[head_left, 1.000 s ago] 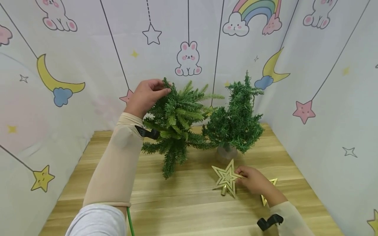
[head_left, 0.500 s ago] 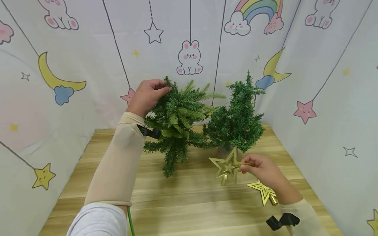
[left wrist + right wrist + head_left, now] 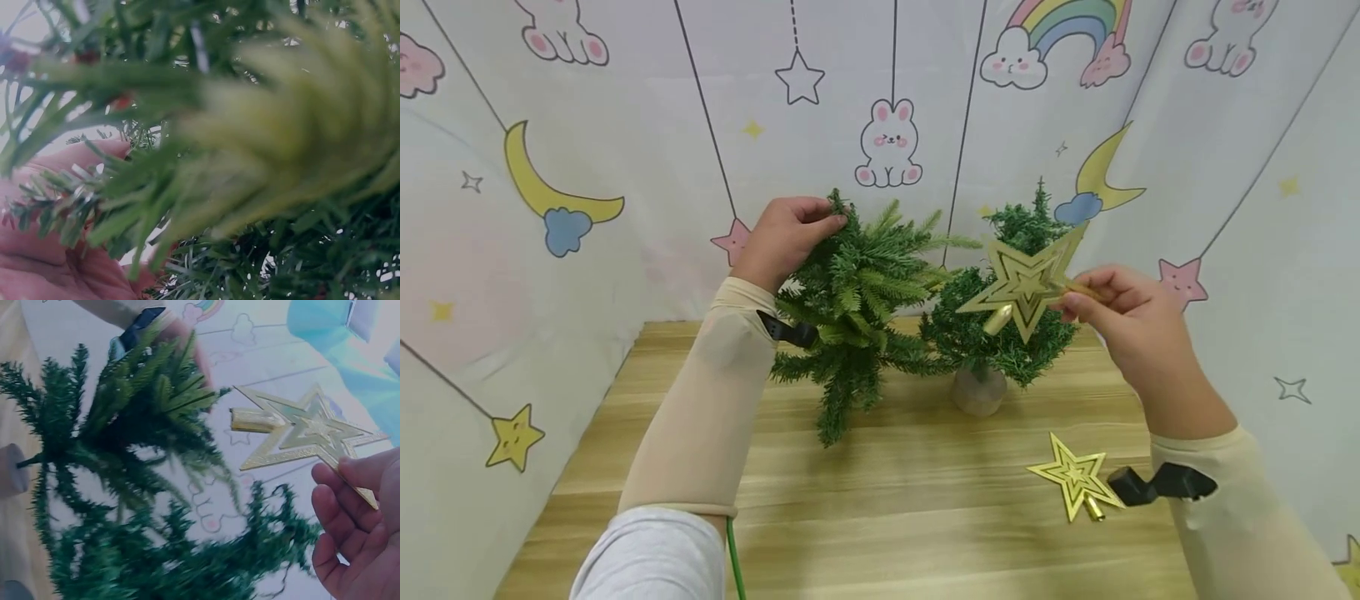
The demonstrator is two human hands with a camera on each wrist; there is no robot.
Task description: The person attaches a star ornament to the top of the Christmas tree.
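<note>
My left hand (image 3: 786, 237) pinches the top sprig of the left artificial Christmas tree (image 3: 861, 287). In the left wrist view, blurred needles (image 3: 275, 137) cover much of that hand (image 3: 56, 262). Between thumb and fingers of my right hand (image 3: 1138, 329) is one point of a gold star tree topper (image 3: 1028, 285), held up in front of the right artificial tree (image 3: 1037, 360). The topper (image 3: 319, 428) has a short tube at its lower side, which points toward the left tree (image 3: 137, 406) in the right wrist view.
A second gold star topper (image 3: 1073, 477) lies on the wooden tabletop (image 3: 880, 517), below the right tree's round grey base (image 3: 979, 392). A printed curtain (image 3: 647, 150) closes off the back and sides. A green cord (image 3: 734, 558) hangs by the left sleeve.
My right hand has lifted the star topper from low over the table up in front of the right tree, uncovering the second star. My left hand keeps its hold on the sprig.
</note>
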